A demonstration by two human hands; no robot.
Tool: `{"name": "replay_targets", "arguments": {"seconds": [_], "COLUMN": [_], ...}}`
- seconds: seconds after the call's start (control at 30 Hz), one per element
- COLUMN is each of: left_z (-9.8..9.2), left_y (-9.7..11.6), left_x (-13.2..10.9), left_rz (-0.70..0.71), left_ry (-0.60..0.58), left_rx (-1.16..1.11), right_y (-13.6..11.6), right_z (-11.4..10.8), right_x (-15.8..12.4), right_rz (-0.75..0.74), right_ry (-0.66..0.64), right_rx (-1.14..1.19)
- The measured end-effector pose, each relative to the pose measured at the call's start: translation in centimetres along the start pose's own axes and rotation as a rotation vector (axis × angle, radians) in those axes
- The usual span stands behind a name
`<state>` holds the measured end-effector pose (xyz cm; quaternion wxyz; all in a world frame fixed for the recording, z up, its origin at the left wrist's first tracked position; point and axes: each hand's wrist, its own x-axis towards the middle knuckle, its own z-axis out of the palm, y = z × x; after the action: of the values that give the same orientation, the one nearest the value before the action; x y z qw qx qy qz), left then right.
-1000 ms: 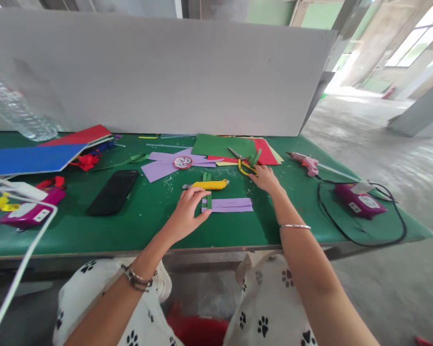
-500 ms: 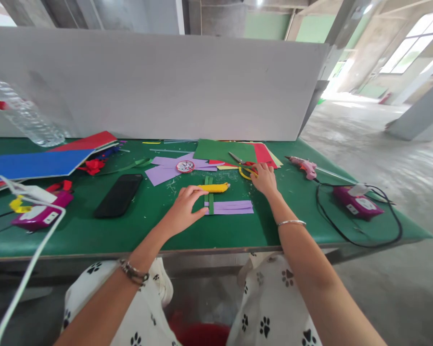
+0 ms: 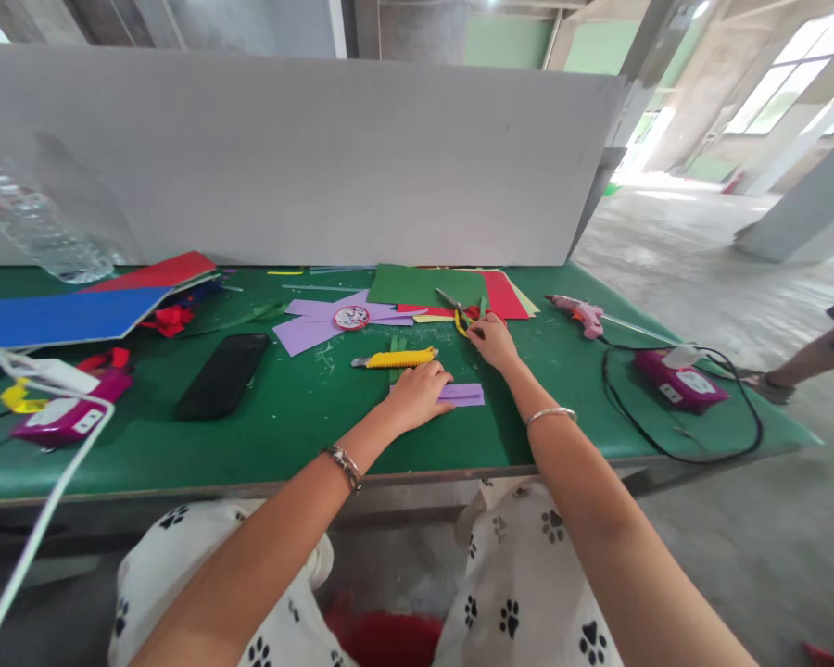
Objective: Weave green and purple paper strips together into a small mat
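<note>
On the green surface (image 3: pixel 284 435), right of a phone (image 3: pixel 222 375) and a yellow knife (image 3: pixel 399 358), the left hand (image 3: pixel 421 394) lies flat, grip open, pressing purple strips (image 3: pixel 467 396). Just beyond, the right hand (image 3: pixel 492 341) touches the scissors (image 3: pixel 460 320); whether its grip is closed on them I cannot tell.

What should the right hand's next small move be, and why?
Probably close the right hand on the yellow-handled scissors and lift them: its fingertips sit at the handles, while the left hand presses the purple strips flat on the table.
</note>
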<state>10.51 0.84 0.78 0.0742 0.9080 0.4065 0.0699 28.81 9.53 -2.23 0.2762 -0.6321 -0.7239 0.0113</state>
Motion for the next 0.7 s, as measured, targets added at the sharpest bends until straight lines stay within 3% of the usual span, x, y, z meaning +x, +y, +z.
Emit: {"name": "replay_targets", "arguments": {"seconds": [0.47, 0.6, 0.7], "left_z": [-0.3, -0.4, -0.1], "left_y": [0.2, -0.4, -1.4], "left_x": [0.0, -1.8, -4.3], "left_rz": [-0.014, -0.009, -0.088], "left_ry": [0.001, 0.033, 0.136], "left_rx": [-0.006, -0.037, -0.081], "right_y": [0.2, 0.0, 0.0], "right_z": [0.2, -0.2, -1.1], "right_x": [1.1, 1.3, 1.2], "right_rz": [0.148, 0.206, 0.245], "right_ry": [0.049, 0.080, 0.127], "right_rx": [0.103, 0.163, 0.239]}}
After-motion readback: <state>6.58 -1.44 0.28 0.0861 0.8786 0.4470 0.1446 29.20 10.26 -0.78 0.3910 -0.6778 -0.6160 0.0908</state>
